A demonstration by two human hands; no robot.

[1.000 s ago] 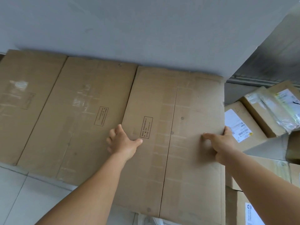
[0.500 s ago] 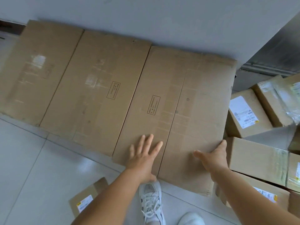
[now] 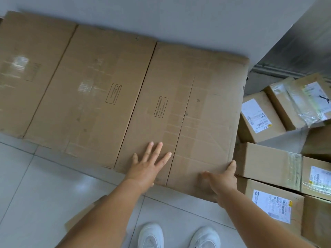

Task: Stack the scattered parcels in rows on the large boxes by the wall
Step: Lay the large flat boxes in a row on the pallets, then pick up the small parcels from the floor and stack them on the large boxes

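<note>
Three large flat cardboard boxes lie side by side against the grey wall: the left one [image 3: 26, 68], the middle one [image 3: 93, 97] and the right one [image 3: 197, 97]. My left hand [image 3: 148, 167] lies flat with spread fingers on the right box near its front edge. At that box's front right corner, my right hand [image 3: 222, 178] holds the right edge, thumb on top and fingers down the side. Scattered parcels sit to the right, among them one with a white label [image 3: 259, 117] and a plain one [image 3: 268, 160].
More labelled parcels [image 3: 274, 206] crowd the right side, one wrapped in clear plastic [image 3: 304, 97]. A small parcel [image 3: 80, 217] lies on the tiled floor, partly hidden under my left forearm. My white shoes [image 3: 151, 236] stand just in front of the boxes.
Both hands have slid back along the right large box from its middle to its front edge. The view has pulled back, so the floor and my shoes now show.
</note>
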